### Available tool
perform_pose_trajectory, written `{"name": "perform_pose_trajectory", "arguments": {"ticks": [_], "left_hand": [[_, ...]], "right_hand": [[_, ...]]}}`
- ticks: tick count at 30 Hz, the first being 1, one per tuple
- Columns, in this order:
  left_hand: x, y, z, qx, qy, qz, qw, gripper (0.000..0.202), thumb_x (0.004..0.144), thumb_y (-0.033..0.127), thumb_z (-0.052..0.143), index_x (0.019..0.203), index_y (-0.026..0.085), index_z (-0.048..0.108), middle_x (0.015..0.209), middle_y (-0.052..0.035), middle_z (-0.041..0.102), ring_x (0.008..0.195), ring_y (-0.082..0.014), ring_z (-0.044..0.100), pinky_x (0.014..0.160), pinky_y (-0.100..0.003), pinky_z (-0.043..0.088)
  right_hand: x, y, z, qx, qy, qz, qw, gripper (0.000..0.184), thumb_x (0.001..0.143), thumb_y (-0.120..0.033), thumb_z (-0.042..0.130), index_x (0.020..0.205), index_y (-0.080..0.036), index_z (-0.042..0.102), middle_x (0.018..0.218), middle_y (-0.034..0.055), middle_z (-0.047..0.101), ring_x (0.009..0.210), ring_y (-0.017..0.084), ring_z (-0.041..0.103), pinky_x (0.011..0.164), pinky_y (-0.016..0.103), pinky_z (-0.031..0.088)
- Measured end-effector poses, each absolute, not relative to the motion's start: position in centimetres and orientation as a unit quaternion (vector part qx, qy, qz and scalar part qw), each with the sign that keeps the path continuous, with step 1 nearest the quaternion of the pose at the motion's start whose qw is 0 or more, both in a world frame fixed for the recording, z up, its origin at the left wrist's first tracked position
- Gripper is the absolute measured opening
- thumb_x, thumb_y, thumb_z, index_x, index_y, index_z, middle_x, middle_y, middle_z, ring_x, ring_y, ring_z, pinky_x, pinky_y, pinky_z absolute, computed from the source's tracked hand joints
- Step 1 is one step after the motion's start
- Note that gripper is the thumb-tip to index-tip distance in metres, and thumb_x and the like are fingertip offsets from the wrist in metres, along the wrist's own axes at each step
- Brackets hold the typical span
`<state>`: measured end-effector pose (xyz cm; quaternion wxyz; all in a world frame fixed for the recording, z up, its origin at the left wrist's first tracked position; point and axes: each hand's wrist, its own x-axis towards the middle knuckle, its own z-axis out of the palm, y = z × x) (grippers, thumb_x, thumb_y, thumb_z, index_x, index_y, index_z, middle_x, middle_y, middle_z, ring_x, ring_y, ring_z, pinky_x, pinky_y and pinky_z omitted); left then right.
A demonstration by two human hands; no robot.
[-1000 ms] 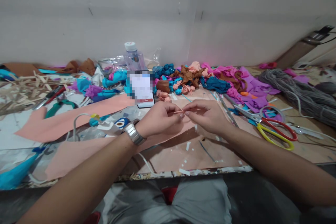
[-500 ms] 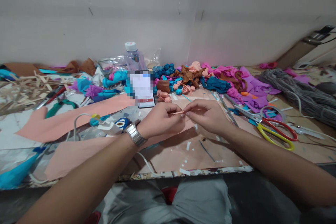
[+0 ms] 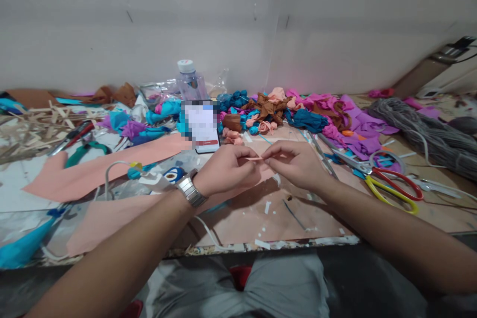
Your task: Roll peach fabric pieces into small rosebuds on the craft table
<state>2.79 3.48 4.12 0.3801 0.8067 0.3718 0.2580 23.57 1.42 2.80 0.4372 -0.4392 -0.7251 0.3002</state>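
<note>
My left hand [image 3: 233,169], with a metal watch [image 3: 191,189] on its wrist, pinches the folded edge of a long peach crepe paper strip [image 3: 115,218]. Close against it, my right hand [image 3: 294,163] grips the same edge between thumb and fingertips. The strip runs from between my hands, beneath my left forearm, to the left part of the table. Just beyond my hands lie small rolled peach paper roses [image 3: 231,136]. The fingers hide how the pinched edge is folded.
A phone [image 3: 204,131] leans before a plastic bottle [image 3: 191,82]. Scissors [image 3: 395,184] and a grey bundle of strands [image 3: 421,136] lie right. Left are another peach sheet [image 3: 74,179], green-handled pliers [image 3: 87,151] and wooden slivers [image 3: 44,119]. Crumpled coloured paper [image 3: 316,109] lines the back.
The far left end of the strip has slid slightly right. My fingers have shifted a little at the folded edge, and both hands keep hold of it.
</note>
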Motion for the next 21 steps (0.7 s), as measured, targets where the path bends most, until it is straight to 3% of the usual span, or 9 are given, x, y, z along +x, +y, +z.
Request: {"name": "perform_pose_trajectory", "arguments": {"ticks": [11, 15, 18, 21], "left_hand": [[2.88, 3.00, 4.56, 0.834, 0.368, 0.273, 0.306, 0.035, 0.083, 0.010, 0.048, 0.099, 0.017, 0.077, 0.091, -0.0009, 0.077, 0.081, -0.0170, 0.066, 0.074, -0.026, 0.045], [2.91, 2.83, 4.81, 0.841, 0.363, 0.262, 0.302, 0.027, 0.090, 0.020, 0.050, 0.096, 0.016, 0.076, 0.088, -0.0024, 0.075, 0.079, -0.0172, 0.065, 0.072, -0.026, 0.043], [2.98, 2.82, 4.73, 0.837, 0.368, 0.261, 0.309, 0.033, 0.097, 0.033, 0.048, 0.090, 0.014, 0.074, 0.081, -0.0031, 0.073, 0.075, -0.0162, 0.062, 0.069, -0.026, 0.042], [3.03, 2.93, 4.46, 0.828, 0.371, 0.261, 0.330, 0.033, 0.098, 0.034, 0.049, 0.085, 0.014, 0.073, 0.080, -0.0029, 0.071, 0.074, -0.0158, 0.062, 0.068, -0.026, 0.042]], "right_hand": [[23.78, 1.69, 2.43, -0.430, -0.722, 0.298, 0.453, 0.014, 0.081, -0.014, 0.065, 0.083, -0.020, 0.078, 0.084, 0.0035, 0.077, 0.077, 0.017, 0.071, 0.073, 0.028, 0.056], [23.77, 1.72, 2.10, -0.425, -0.721, 0.310, 0.451, 0.013, 0.082, -0.016, 0.066, 0.084, -0.021, 0.078, 0.085, 0.0037, 0.077, 0.078, 0.018, 0.071, 0.073, 0.029, 0.055], [23.67, 1.54, 2.12, -0.424, -0.723, 0.310, 0.449, 0.013, 0.084, -0.017, 0.066, 0.085, -0.021, 0.078, 0.085, 0.0038, 0.077, 0.077, 0.017, 0.071, 0.072, 0.029, 0.054], [23.57, 1.33, 2.32, -0.430, -0.731, 0.300, 0.437, 0.014, 0.084, -0.016, 0.065, 0.085, -0.020, 0.078, 0.085, 0.0037, 0.077, 0.076, 0.017, 0.070, 0.072, 0.028, 0.054]]}}
